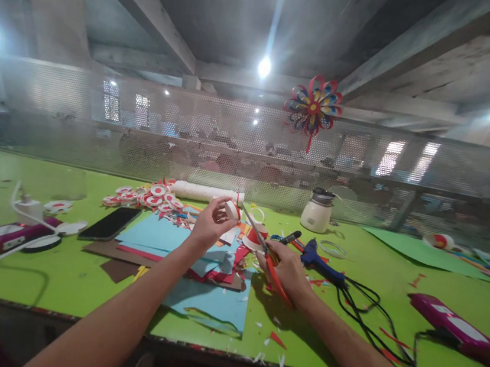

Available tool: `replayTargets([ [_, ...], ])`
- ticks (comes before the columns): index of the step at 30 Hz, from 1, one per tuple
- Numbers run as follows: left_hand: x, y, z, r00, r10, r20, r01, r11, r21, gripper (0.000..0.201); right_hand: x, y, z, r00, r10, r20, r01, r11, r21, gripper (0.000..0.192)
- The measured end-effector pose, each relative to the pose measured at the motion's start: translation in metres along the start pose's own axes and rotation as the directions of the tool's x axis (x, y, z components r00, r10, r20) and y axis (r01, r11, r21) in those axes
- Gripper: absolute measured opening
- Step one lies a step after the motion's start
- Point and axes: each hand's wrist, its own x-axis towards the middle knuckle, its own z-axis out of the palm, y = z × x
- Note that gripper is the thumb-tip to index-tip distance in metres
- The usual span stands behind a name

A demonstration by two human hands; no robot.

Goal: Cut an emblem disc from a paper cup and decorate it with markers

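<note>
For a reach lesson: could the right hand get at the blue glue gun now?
Probably yes: the blue glue gun lies close beside the right hand, though orange-handled scissors occupy its grip.

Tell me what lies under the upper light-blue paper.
Red paper and brown paper stick out beneath the light-blue paper; whatever lies under its middle is covered.

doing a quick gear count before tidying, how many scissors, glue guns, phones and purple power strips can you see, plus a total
Scissors, in the right hand: 1
Glue gun: 1
Phone: 1
Purple power strips, one at each side: 2
Total: 5
</note>
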Motion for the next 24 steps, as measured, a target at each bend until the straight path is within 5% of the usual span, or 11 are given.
replayTargets([
  [9, 0.007, -0.014, -0.008, 1.0, -0.03, 0.01, 0.028, 0.994, 0.103, 0.061, -0.001, -0.002, 0.001, 0.998, 0.015, 0.054, -0.013, 0.999, -0.04, 0.026],
  [14, 0.003, -0.01, -0.008, 0.997, 0.061, -0.046, -0.046, 0.96, 0.276, 0.051, 0.001, 0.002, 0.0, 0.995, 0.06, 0.081, -0.051, 0.993, -0.106, 0.028],
  [24, 0.001, -0.009, -0.005, 0.991, 0.118, -0.063, -0.073, 0.871, 0.486, 0.045, -0.002, 0.01, 0.004, 0.946, 0.177, 0.27, -0.073, 0.932, -0.356, 0.036],
])
